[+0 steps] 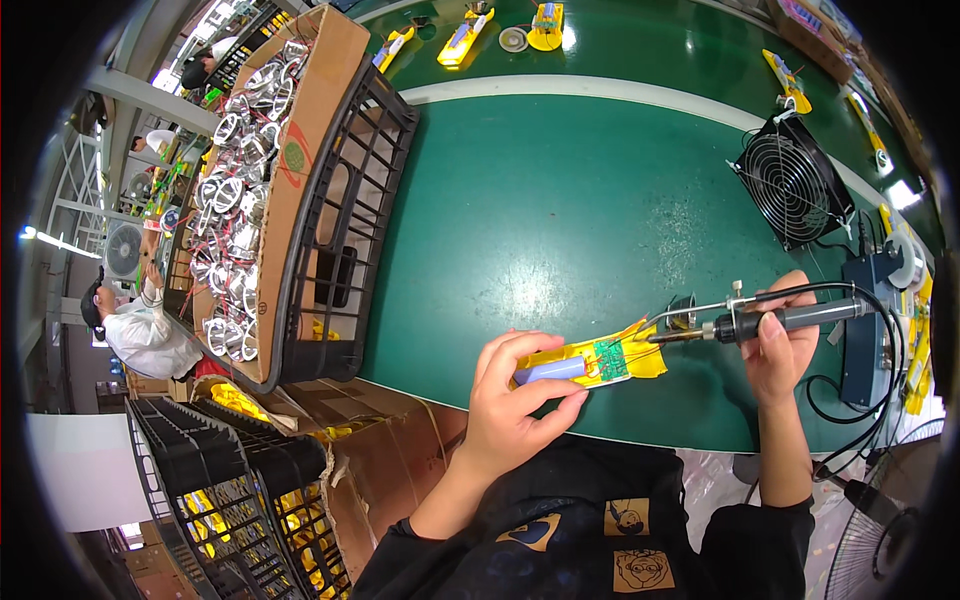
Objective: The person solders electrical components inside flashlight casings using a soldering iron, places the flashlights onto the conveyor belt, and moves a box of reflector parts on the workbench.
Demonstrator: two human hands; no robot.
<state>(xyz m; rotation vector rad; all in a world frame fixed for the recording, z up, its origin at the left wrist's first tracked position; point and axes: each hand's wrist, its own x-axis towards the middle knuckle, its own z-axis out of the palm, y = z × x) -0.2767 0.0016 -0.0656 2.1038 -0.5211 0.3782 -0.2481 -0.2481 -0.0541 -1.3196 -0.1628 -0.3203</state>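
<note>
My left hand [515,400] grips a yellow plastic housing [645,362] by its left end, fingers behind and thumb in front. Inside the housing lie a lilac battery cell [549,372] and a small green circuit board [610,360] with thin wires. My right hand [780,345] is closed round the dark handle of a soldering iron [745,326], which has a thin metal feed tube clamped along it. The iron's tip reaches the right part of the housing, by the board; whether it touches a joint is too small to tell.
At left a black crate [345,215] holds a cardboard box of shiny reflector cups [230,215]. A black fan [795,180] stands at right, near a blue-grey soldering unit [868,320] and its cables. More yellow housings [465,38] lie beyond the white strip. A person [145,325] sits far left.
</note>
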